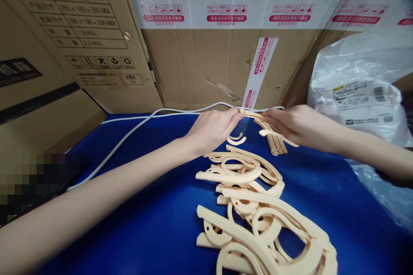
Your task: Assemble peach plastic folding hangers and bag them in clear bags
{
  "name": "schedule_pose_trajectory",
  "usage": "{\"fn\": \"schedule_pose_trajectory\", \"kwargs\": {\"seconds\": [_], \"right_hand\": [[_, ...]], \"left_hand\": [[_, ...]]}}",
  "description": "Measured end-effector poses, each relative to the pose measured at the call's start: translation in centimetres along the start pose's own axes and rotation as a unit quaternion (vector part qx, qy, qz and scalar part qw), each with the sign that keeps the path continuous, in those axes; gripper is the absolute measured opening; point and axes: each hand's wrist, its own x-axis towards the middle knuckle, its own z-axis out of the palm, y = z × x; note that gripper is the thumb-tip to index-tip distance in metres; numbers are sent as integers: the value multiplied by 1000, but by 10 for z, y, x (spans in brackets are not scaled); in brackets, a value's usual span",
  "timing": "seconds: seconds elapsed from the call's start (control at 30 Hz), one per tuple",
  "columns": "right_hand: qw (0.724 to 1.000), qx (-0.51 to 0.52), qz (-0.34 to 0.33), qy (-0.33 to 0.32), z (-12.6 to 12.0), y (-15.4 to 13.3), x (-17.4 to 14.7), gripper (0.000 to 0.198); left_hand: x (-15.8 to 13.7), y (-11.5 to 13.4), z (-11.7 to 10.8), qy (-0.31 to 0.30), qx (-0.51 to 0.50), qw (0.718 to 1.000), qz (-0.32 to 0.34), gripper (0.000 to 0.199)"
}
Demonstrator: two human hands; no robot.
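Note:
Near the back edge of the blue surface, my left hand [213,131] pinches the left end of a beige plastic folding hanger [251,113]. My right hand [298,125] has its fingers closed around the hanger's right part. A curved beige arm [279,136] sticks out below the right hand; whether it belongs to the same hanger I cannot tell. Under the hands lie several straight beige strips [275,144] side by side. A beige hook [237,141] shows beside the left hand. Closer to me, several beige folding hangers [258,206] overlap in a long pile.
Blue sheeting [145,223] covers the work surface. A white cable [129,137] runs along its back and left side. Large cardboard boxes [200,60] stand behind and to the left. At right sits a white plastic bag [361,68] with a label; clear plastic wrap [380,184] lies below it.

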Motion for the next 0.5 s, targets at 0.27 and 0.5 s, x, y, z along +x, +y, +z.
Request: {"fn": "schedule_pose_trajectory", "kwargs": {"seconds": [0.27, 0.5], "right_hand": [[895, 430, 110, 46, -3, 6, -5, 42], [870, 465, 133, 99, -4, -3, -4, 41]], "left_hand": [[30, -11, 27, -26, -41, 996, -70, 38], [43, -31, 42, -35, -57, 992, -109, 32]]}}
